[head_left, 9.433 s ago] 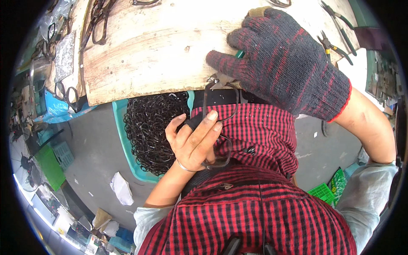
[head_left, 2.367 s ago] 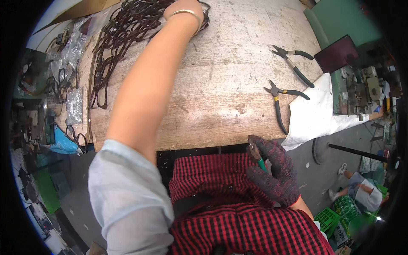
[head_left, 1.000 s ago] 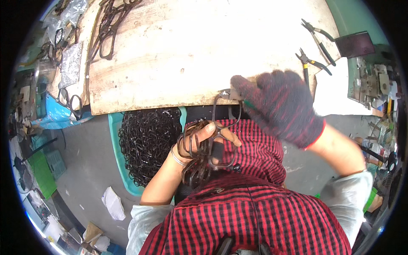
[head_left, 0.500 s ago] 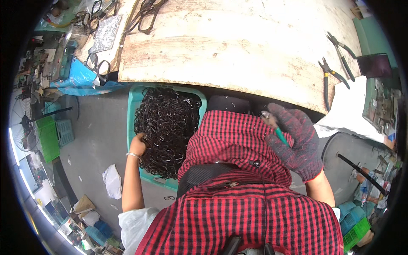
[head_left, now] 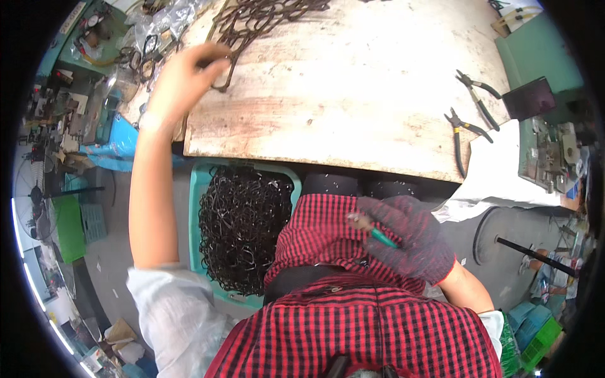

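Note:
My bare left hand point(head_left: 183, 82) is stretched over the table's left side, thumb and forefinger apart. Its fingertips reach the nearest of several dark eyeglass frames point(head_left: 252, 28) lying in a loose heap; whether they touch is blurred. In a knitted dark glove, my right hand point(head_left: 409, 236) is closed above my lap. It grips a small hand tool with a green handle point(head_left: 382, 237) and a metal head, perhaps nippers, smeared by motion. Below the table edge, a teal bin point(head_left: 195, 220) is heaped with dark, glossy eyeglass frames point(head_left: 246, 230).
The worn wooden table point(head_left: 353, 94) spans the top. At its right lie yellow-and-black pliers point(head_left: 460, 135) and dark-handled pliers point(head_left: 479, 97) near a white sheet point(head_left: 488, 176). Blue plastic point(head_left: 123, 145) hangs at the left. A checked red apron point(head_left: 365, 309) covers my lap.
My left hand has risen from the bin's left edge to the eyeglass frames on the table. My right hand has shifted left over my lap, still gripping the green-handled tool. The view has tilted upward.

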`<state>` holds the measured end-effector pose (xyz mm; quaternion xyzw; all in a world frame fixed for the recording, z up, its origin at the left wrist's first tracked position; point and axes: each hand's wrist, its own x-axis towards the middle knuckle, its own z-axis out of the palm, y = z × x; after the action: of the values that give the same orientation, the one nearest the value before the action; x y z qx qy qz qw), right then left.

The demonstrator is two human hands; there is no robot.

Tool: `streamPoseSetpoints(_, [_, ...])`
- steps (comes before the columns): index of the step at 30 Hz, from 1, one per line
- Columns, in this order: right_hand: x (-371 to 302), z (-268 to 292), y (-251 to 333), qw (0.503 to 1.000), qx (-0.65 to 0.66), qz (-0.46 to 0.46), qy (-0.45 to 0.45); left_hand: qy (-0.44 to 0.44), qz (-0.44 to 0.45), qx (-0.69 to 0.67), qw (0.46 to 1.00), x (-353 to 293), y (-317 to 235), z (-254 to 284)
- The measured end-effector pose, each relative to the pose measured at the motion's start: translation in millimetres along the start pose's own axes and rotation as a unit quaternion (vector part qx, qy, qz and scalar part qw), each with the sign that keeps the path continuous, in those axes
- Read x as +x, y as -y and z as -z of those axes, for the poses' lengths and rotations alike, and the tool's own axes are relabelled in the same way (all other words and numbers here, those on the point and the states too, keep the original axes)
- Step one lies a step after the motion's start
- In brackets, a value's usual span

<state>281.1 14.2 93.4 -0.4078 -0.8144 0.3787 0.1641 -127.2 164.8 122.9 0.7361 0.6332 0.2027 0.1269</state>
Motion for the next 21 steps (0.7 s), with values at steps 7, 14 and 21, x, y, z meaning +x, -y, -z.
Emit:
streamPoseSetpoints(7, [-15,-13,-26,0.991,0.113,-0.055,0.039,-0.185,0.257,0.175,0.932,115,40,-75])
streamPoseSetpoints(14, [-19,-14,-48,0.680,0.683,-0.253,0.084,-0.219,0.068,-0.015,0.973,45,-42,-112])
streamPoseSetpoints(21, [-11,23,-35,0.870,0.387,-0.254,0.172,-0.076,0.226,-0.424,0.874,-48,-85,-63])
